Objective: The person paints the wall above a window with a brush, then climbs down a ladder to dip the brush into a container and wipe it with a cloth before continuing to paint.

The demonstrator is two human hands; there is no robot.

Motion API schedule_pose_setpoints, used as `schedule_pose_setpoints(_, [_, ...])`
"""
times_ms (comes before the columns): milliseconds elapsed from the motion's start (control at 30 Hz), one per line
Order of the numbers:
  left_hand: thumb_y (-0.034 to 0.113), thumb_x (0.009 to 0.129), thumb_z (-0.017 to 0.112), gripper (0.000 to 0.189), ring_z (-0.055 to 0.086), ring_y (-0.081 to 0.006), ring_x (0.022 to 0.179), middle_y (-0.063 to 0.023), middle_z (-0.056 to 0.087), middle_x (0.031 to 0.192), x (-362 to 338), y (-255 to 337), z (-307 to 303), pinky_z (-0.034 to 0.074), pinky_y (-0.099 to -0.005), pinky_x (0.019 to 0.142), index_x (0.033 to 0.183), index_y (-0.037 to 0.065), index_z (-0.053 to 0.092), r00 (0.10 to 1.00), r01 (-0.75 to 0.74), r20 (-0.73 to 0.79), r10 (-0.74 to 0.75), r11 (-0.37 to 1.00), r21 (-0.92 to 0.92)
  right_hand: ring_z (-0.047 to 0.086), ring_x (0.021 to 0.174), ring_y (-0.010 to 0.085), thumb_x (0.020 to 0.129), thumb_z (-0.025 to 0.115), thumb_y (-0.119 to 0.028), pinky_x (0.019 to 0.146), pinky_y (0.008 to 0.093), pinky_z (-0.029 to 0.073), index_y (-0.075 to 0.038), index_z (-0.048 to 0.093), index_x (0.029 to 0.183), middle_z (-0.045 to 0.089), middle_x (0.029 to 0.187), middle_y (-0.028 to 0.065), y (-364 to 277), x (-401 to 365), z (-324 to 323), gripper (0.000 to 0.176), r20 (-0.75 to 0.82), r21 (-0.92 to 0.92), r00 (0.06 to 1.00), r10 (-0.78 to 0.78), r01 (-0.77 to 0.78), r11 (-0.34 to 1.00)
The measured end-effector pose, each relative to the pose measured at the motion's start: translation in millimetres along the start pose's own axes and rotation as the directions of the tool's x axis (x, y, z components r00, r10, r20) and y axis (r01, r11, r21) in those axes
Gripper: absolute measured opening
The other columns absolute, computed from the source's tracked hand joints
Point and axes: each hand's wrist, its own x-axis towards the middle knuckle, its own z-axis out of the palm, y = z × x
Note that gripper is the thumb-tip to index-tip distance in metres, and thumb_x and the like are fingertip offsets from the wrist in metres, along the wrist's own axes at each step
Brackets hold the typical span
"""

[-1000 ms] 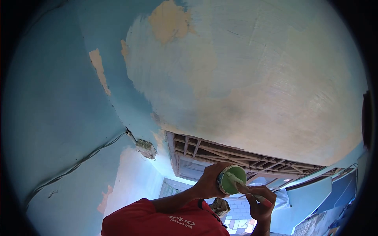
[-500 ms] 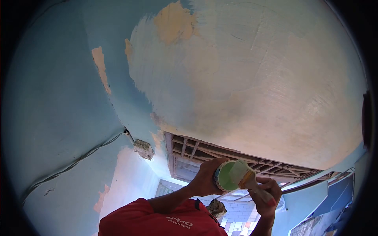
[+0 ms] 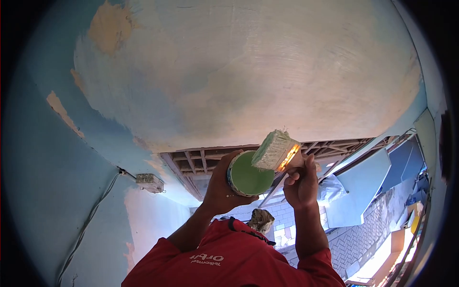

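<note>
A round can [image 3: 251,176] with pale green inside is held by my left hand [image 3: 221,189], whose fingers wrap round its side. My right hand [image 3: 302,184] grips the handle of a wide paintbrush [image 3: 277,152]. The brush's thick bristles carry pale green paint and lie over the can's upper right rim. Its metal band shines brightly. Above both hands spreads a wall [image 3: 229,81] with whitish, uneven paint over blue and a tan bare patch at the upper left.
Below the wall is an opening with a wooden lattice [image 3: 203,160]. A small box [image 3: 149,183] with a cable [image 3: 93,215] hangs on the blue wall at left. A plastic bag [image 3: 331,190], a light blue panel [image 3: 361,191] and paving [image 3: 354,244] show at lower right.
The view has shifted, so the wall patches and box sit further left. The brush has been raised and turned, its bristles now over the can's rim. The can has moved slightly left and up.
</note>
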Motion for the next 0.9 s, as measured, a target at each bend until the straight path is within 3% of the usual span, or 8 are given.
schedule_pose_setpoints(200, [0.014,0.061,0.103,0.117,0.059,-0.0228,0.133,-0.0101,0.057,0.144,-4,-6,1,0.052,-0.0418,0.109,0.157,0.006,0.037,1.0,-0.01,-0.011,0.01,1.0,-0.006,0.066,0.065,0.0054,0.106,0.06,-0.053,0.061,0.0211,0.057,-0.012,0.066,0.109,0.072,0.086,0.0014,-16,5,24,0.041,0.03,0.135,0.998,0.058,-0.061,0.989])
schedule_pose_setpoints(300, [0.014,0.061,0.103,0.117,0.059,-0.0232,0.133,-0.0108,0.058,0.144,-7,-4,0,0.052,-0.0421,0.109,0.157,0.006,0.037,1.0,-0.006,-0.027,0.006,1.0,-0.019,0.073,0.073,0.0063,0.111,0.054,-0.046,0.065,0.0202,0.064,-0.007,0.068,0.116,0.076,0.092,0.0047,-29,14,22,0.041,0.212,0.187,0.973,-0.094,0.054,0.981])
schedule_pose_setpoints(400, [0.013,0.062,0.104,0.117,0.058,-0.0243,0.134,-0.0117,0.057,0.144,-7,-4,-2,0.052,-0.0429,0.109,0.157,0.007,0.037,0.998,-0.043,-0.047,0.04,0.996,-0.072,0.07,0.071,0.0091,0.111,0.056,-0.045,0.064,0.0243,0.06,-0.014,0.066,0.106,0.073,0.083,0.0016,-51,6,58,0.033,0.09,0.086,0.981,-0.169,0.162,0.983])
schedule_pose_setpoints(600, [0.019,0.066,0.103,0.106,0.061,-0.0267,0.131,-0.0148,0.061,0.14,-8,2,-4,0.05,-0.0433,0.11,0.152,0.004,0.043,0.996,-0.049,-0.073,0.04,0.991,-0.125,0.075,0.079,0.0154,0.111,0.058,-0.032,0.071,0.0299,0.064,-0.007,0.059,0.125,0.074,0.093,0.0083,-88,22,90,0.029,0.277,0.017,0.837,-0.472,0.487,0.873])
schedule_pose_setpoints(667, [0.013,0.063,0.104,0.111,0.06,-0.0259,0.133,-0.0136,0.06,0.142,-8,-7,-7,0.052,-0.0438,0.11,0.154,0.007,0.04,0.998,-0.05,-0.048,0.043,0.985,-0.167,0.077,0.082,0.0187,0.11,0.061,-0.025,0.077,0.0336,0.066,-0.002,0.055,0.13,0.075,0.095,0.012,-97,26,116,0.031,0.292,-0.058,0.674,-0.678,0.721,0.691])
schedule_pose_setpoints(767, [0.014,0.061,0.105,0.111,0.061,-0.0258,0.131,-0.013,0.061,0.14,-10,-7,-6,0.052,-0.0432,0.11,0.152,0.006,0.042,0.999,-0.026,-0.042,0.022,0.995,-0.097,0.078,0.099,0.0272,0.103,0.069,-0.007,0.085,0.036,0.066,0.005,0.055,0.128,0.074,0.113,0.022,-117,40,153,0.031,0.534,-0.104,0.33,-0.778,0.939,0.327])
schedule_pose_setpoints(867, [0.014,0.061,0.105,0.111,0.061,-0.0261,0.131,-0.0132,0.061,0.14,-10,-9,0,0.053,-0.0434,0.109,0.152,0.006,0.042,0.999,-0.011,-0.037,0.006,0.989,-0.151,0.077,0.106,0.0279,0.094,0.077,0.001,0.085,0.0357,0.066,0.003,0.066,0.117,0.073,0.116,0.0227,-136,65,203,0.025,0.712,-0.086,-0.13,-0.689,0.959,-0.27])
schedule_pose_setpoints(900, [0.014,0.061,0.105,0.111,0.062,-0.0264,0.131,-0.0135,0.061,0.14,-11,-13,2,0.054,-0.0434,0.109,0.152,0.006,0.041,0.999,-0.017,-0.032,0.012,0.987,-0.163,0.077,0.106,0.0275,0.09,0.081,0.002,0.084,0.0351,0.066,0.0,0.069,0.114,0.074,0.117,0.0212,-140,68,217,0.027,0.735,-0.059,-0.207,-0.646,0.93,-0.364])
